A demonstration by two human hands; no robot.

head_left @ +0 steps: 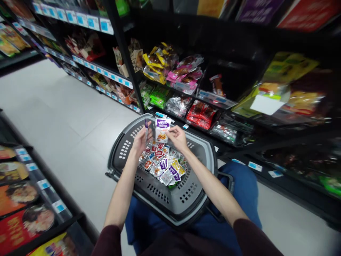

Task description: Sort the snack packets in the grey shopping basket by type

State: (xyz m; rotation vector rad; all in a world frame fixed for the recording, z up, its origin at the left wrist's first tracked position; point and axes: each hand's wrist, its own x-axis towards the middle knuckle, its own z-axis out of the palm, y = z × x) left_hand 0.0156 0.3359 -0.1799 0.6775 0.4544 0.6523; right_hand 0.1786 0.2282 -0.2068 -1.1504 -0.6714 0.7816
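Observation:
My right hand (177,137) pinches the right edge of a white and purple snack packet (162,131), which stands upright with its printed front towards me. My left hand (141,139) holds a second, narrow-looking packet (146,128), seen nearly edge-on. Both hands are above a grey shopping basket (197,192) with slotted walls, which rests against my lap. Inside the basket lies a loose heap of small snack packets (162,163) in white, red, purple, yellow and silver. A bit of green shows under the heap's near side.
Black store shelves (170,16) with bagged snacks rise beyond the basket. Yellow bags (157,62), pink bags (186,71) and red bags (201,113) sit on the lower levels. A pale tiled floor (66,103) lies to the left, with another display (23,199) at the lower left.

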